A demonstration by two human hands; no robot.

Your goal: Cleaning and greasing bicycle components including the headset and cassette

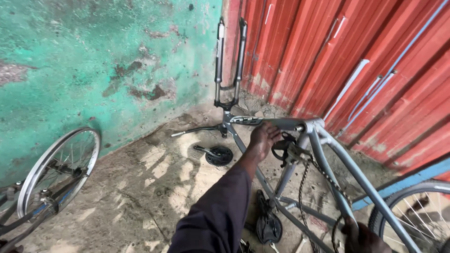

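1. Grey metal bicycle frame (328, 154) is standing upside down on the bare concrete floor (140, 187), in the corner between a peeling green plastered wall (93, 61) and a red corrugated metal wall (356, 47).
2. Left hand (263, 138), reaching out of a dark purple sleeve (220, 211), is lying over the frame's tube next to the bottom bracket; its fingers are curling around the tube, but how tightly they are closing cannot be told, since the fingertips are hidden behind the metal.
3. Right hand (363, 236) is being cut off by the lower edge; it is resting on a grey stay of the frame beside the slack, rusty chain (307, 182), and whether it is gripping or only touching cannot be told.
4. Black pedal with its crank (288, 150) is sitting just beside the left hand, partly hiding the bracket behind it.
5. Black suspension fork (229, 61) is pointing up against the wall corner, with the handlebar (197, 130) touching the floor below it.
6. Loose black chainring with crank arm (216, 153) is lying on the floor near the frame.
7. Black saddle (268, 225) is pressing on the floor, half hidden by the sleeve.
8. Spoked silver wheel (56, 173) is leaning at the left, and another tyred wheel (417, 215) is being cropped at the lower right.
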